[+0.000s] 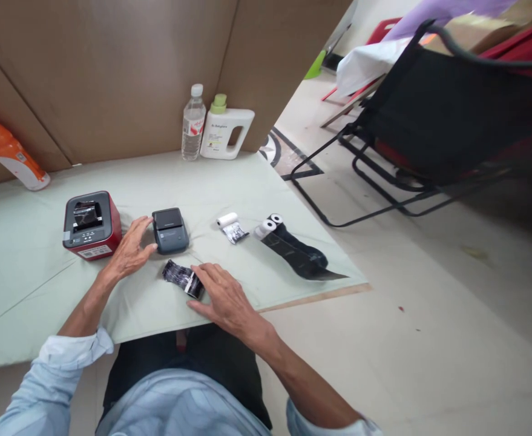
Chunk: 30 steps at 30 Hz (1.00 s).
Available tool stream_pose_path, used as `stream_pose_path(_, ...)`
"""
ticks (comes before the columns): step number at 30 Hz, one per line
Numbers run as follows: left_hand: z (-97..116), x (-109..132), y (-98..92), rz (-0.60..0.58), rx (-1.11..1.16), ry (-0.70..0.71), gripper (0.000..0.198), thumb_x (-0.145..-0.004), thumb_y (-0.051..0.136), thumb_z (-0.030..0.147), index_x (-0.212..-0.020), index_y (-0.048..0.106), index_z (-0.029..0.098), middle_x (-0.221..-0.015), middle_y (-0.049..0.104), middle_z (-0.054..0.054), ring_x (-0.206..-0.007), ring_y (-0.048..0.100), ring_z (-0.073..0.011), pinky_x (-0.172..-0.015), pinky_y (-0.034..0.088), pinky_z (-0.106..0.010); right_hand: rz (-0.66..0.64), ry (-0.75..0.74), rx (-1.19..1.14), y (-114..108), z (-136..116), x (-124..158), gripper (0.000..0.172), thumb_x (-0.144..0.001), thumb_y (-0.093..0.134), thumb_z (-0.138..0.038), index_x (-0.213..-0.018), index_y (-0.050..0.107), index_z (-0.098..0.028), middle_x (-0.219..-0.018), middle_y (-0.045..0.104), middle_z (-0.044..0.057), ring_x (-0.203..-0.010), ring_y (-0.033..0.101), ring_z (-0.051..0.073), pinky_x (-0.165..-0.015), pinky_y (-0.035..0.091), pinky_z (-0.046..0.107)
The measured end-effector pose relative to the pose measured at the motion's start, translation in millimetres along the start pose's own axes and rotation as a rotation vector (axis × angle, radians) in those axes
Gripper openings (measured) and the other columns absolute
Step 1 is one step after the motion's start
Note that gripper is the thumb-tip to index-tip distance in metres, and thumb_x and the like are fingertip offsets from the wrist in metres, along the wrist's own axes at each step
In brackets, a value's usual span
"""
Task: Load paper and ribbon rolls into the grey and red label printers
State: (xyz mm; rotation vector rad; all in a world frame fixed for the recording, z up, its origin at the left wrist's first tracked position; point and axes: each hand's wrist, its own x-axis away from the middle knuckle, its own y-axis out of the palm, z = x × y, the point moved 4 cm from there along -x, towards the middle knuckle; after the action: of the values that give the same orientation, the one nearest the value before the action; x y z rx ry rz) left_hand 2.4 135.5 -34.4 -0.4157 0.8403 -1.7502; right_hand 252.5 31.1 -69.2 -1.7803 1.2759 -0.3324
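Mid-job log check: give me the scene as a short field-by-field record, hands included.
Left hand: open, beside a small dark device; contact unclear
Right hand: fingers at the right end of a dark patterned strip; grip unclear
Left of the hands: red device with a dark strip in its top opening
Right of the hands: small white roll with a printed tail; two white rolls with long black strips
Table back: clear bottle, white jug, orange-and-white bottle
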Motion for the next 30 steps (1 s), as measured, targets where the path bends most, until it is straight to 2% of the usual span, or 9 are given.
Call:
stream_pose_path(3,2.8,8.0,-1.8,0.003,-0.022,-0.009,0.071,-0.092,0.064,0.033,-0.159,0.044,0.023,-0.168,0.042,-0.015,-0.153,0.044,-0.0347,-0.121,0.046,-0.053,0.062,0.018,-0.013,0.1,6.5,-2.0,0.049,-0.092,0.072,-0.026,-0.14,0.06,-0.025,-0.12,0.069,0.015,-0.112,0.066,0.037,-0.097,0.06,0.058)
stream_pose_path(8,9.6,12.6,-5.4,0.022,-0.069,-0.007,0.068,-0.09,0.064,0.032,-0.155,0.046,0.022,-0.162,0.048,-0.016,-0.143,0.054,-0.0346,-0.109,0.055,-0.05,0.242,0.069,-0.045,-15.7,32.6,-2.8,0.048,-0.094,0.071,-0.029,-0.14,0.06,-0.022,-0.121,0.069,0.015,-0.114,0.066,0.037,-0.099,0.059,0.056)
stream_pose_path(12,27.1,17.0,-4.5,0.055,-0.2,-0.103,0.048,-0.089,0.065,0.033,-0.135,0.06,0.02,-0.131,0.069,-0.013,-0.114,0.07,-0.0308,-0.101,0.057,-0.048,0.256,0.14,-0.031,-21.2,47.8,2.3,0.057,-0.094,0.073,-0.042,-0.144,0.057,-0.021,-0.126,0.069,0.017,-0.119,0.065,0.038,-0.101,0.058,0.057)
stream_pose_path(14,40.4,19.4,1.4,0.002,-0.268,-0.2,0.036,-0.091,0.066,0.038,-0.123,0.065,0.021,-0.115,0.075,-0.01,-0.103,0.072,-0.0293,-0.097,0.057,-0.045,0.254,0.158,-0.07,-21.5,49.8,4.7,0.06,-0.094,0.074,-0.046,-0.145,0.057,-0.02,-0.128,0.068,0.017,-0.121,0.065,0.037,-0.103,0.058,0.055)
stream_pose_path(16,56.8,19.8,9.8,-0.072,-0.319,-0.267,0.034,-0.091,0.068,0.043,-0.117,0.068,0.021,-0.109,0.077,-0.008,-0.101,0.073,-0.0295,-0.094,0.055,-0.042,0.271,0.165,-0.118,-21.3,49.0,6.0,0.058,-0.095,0.073,-0.047,-0.145,0.057,-0.021,-0.128,0.069,0.016,-0.121,0.066,0.035,-0.104,0.058,0.052)
stream_pose_path(19,79.9,15.8,23.3,-0.174,-0.383,-0.319,0.034,-0.092,0.069,0.049,-0.11,0.072,0.021,-0.1,0.08,-0.006,-0.101,0.075,-0.031,-0.088,0.053,-0.039,0.297,0.164,-0.163,-19.8,45.1,5.5,0.051,-0.096,0.072,-0.043,-0.141,0.06,-0.021,-0.124,0.07,0.015,-0.118,0.067,0.033,-0.103,0.058,0.049)
stream_pose_path(21,89.5,11.7,31.2,-0.22,-0.429,-0.333,0.033,-0.094,0.067,0.049,-0.113,0.073,0.022,-0.097,0.081,-0.006,-0.102,0.076,-0.0314,-0.085,0.052,-0.037,0.294,0.166,-0.184,-18.4,41.8,4.4,0.047,-0.096,0.072,-0.039,-0.138,0.062,-0.021,-0.123,0.07,0.014,-0.117,0.068,0.032,-0.103,0.058,0.049)
stream_pose_path(24,92.6,7.2,40.3,-0.234,-0.504,-0.336,0.034,-0.097,0.064,0.045,-0.12,0.072,0.022,-0.1,0.082,-0.008,-0.105,0.077,-0.0322,-0.083,0.05,-0.037,0.268,0.166,-0.209,-16.9,36.8,4.3,0.042,-0.094,0.074,-0.034,-0.133,0.064,-0.023,-0.121,0.071,0.013,-0.115,0.068,0.032,-0.102,0.058,0.049)
stream_pose_path(30,83.2,5.6,58.3,-0.222,-0.5,-0.333,0.027,-0.1,0.061,0.04,-0.113,0.078,0.023,-0.103,0.083,-0.01,-0.105,0.076,-0.0316,-0.081,0.048,-0.036,0.241,0.141,-0.274,-15.3,28.7,11.6,0.042,-0.092,0.077,-0.029,-0.131,0.064,-0.023,-0.12,0.069,0.012,-0.115,0.067,0.03,-0.103,0.057,0.047)
